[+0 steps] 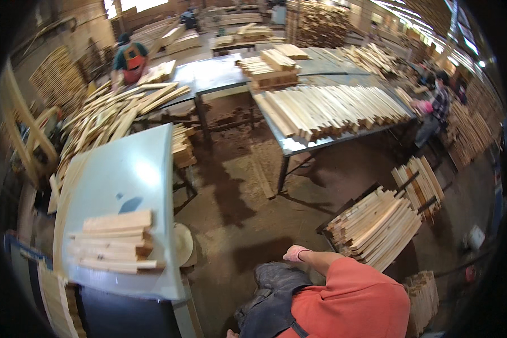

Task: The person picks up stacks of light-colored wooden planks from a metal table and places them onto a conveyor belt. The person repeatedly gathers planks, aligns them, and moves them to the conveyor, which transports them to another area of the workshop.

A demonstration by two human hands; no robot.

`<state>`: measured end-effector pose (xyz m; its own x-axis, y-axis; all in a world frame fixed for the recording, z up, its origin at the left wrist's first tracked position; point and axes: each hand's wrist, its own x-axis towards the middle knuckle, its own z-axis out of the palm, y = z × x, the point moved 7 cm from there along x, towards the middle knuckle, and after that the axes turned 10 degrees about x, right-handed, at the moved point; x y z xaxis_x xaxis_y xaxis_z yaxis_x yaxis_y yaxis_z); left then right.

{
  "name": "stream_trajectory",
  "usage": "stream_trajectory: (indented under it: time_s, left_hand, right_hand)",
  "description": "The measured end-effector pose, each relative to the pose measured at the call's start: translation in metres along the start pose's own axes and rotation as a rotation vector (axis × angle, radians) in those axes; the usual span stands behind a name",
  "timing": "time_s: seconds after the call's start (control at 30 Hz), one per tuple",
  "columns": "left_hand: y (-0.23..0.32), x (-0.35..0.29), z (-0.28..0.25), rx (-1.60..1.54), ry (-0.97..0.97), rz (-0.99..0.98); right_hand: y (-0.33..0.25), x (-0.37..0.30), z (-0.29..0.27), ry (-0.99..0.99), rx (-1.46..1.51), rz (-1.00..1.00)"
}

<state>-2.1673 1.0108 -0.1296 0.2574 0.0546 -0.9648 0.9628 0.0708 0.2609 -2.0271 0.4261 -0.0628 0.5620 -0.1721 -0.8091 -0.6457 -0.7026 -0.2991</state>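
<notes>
1. The brown, sawdust-strewn floor (298,214) fills the middle of the frame.
2. A glossy, pale blue-white table (124,180) slopes across the left side.
3. At the lower centre to lower right are the person's own orange short-sleeved shirt (349,298) and dark apron (267,307).
4. In the upper right of centre, a grey metal-topped table (294,145) carries a row of long, pale wooden strips (332,110), laid side by side.
5. A jumbled heap of thin, yellowish wooden offcuts (112,115) lies in the upper left.
6. Right of centre, low down, rests a neat stack of square-cut, pale wooden strips (372,225), the thing nearest the right hand yet apart from it.
7. Some short, light wooden planks (115,242) lie stacked on the lower part of the pale table.
8. One co-worker in plaid (434,107) stands at the upper right; another in an orange apron (130,59), upper left.
9. The pink-and-white gloved right hand (296,253), below centre, has its fingers curled; whether its grip is closed I cannot tell.
10. The left hand (231,333) barely shows at the bottom edge, its grip impossible to judge.
</notes>
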Motion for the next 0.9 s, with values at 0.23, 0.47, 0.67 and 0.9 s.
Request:
stream_trajectory:
  time_s: [0.23,0.47,0.67,0.9]
  left_hand:
    - [0.106,-0.001,0.144,0.235,-0.012,0.008]
    - [0.214,0.008,0.241,0.362,0.012,0.068]
    - [0.320,0.031,0.319,0.437,0.047,0.099]
    - [0.451,0.114,0.435,0.788,-0.131,0.190]
  right_hand:
    - [0.084,0.015,-0.073,0.046,0.233,0.029]
    - [0.127,0.041,-0.159,0.203,0.471,-0.009]
    - [0.162,0.096,-0.157,0.285,0.421,-0.030]
    - [0.181,0.080,-0.215,0.110,0.492,0.185]
